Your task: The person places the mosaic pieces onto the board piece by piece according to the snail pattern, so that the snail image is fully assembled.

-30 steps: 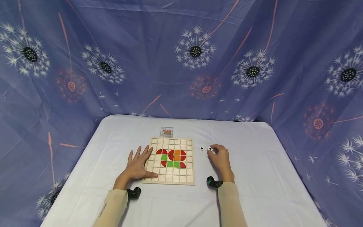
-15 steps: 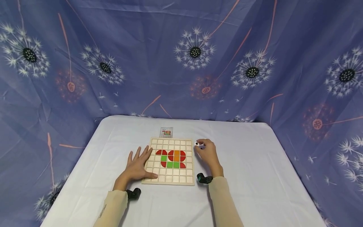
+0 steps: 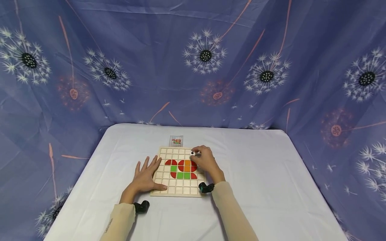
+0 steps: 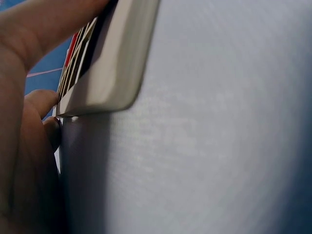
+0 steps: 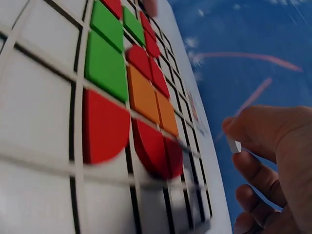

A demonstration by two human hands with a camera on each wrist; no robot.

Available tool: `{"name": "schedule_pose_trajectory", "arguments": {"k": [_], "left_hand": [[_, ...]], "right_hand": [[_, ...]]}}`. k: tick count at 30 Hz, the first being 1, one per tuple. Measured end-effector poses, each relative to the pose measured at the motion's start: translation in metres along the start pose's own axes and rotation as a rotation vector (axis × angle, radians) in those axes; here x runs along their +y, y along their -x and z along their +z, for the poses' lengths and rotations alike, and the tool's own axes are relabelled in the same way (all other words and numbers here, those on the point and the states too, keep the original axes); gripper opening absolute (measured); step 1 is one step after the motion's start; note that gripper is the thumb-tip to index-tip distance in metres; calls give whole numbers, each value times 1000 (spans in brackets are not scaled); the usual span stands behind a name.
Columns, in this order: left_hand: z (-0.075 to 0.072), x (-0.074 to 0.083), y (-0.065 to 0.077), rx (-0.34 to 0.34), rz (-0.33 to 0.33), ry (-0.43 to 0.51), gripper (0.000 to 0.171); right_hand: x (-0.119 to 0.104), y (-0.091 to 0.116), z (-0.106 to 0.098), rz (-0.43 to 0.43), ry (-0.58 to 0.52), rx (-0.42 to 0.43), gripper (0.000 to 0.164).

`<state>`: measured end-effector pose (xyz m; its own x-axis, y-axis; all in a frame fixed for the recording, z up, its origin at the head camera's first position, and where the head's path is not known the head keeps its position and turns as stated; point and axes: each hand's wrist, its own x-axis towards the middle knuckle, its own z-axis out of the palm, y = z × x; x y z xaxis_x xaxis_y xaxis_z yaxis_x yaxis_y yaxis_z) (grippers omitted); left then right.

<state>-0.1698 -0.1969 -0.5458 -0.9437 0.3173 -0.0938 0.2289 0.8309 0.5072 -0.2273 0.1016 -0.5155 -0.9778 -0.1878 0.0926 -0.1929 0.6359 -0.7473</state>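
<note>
My left hand [image 3: 144, 178] lies with spread fingers on the left edge of the wooden grid board [image 3: 182, 192], thumb across its lower left corner. In the left wrist view a thumb [image 4: 46, 27] reaches over the board's thick rim [image 4: 109, 87]. Over the upper right of the board, my right hand [image 3: 206, 161] pinches a white eye disc [image 3: 192, 153] with a black dot. The right wrist view shows the disc [image 5: 234, 145] edge-on between thumb and finger, above the board. Red, green [image 3: 180, 175] and orange tiles [image 3: 187, 163] sit in the middle squares; the hand partly covers the right ones.
A small picture card [image 3: 176, 141] with a similar coloured figure lies just behind the board. White cloth covers the table [image 3: 259, 174]. A blue dandelion-print curtain [image 3: 169, 73] hangs behind it.
My right hand has carried the eye disc leftward from the table to above the board. It now hides the spot where a second eye disc lay. My left hand stays put.
</note>
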Motion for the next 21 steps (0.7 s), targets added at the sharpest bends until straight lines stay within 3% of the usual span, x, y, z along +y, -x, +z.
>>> {"name": "schedule_pose_trajectory", "arguments": {"k": [11, 21], "left_hand": [[0, 0, -1, -1, -4, 6, 135], [0, 0, 2, 9, 9, -1, 135]], "right_hand": [[-27, -21, 20, -124, 10, -187, 29], [-37, -33, 40, -179, 75, -253, 25]]}}
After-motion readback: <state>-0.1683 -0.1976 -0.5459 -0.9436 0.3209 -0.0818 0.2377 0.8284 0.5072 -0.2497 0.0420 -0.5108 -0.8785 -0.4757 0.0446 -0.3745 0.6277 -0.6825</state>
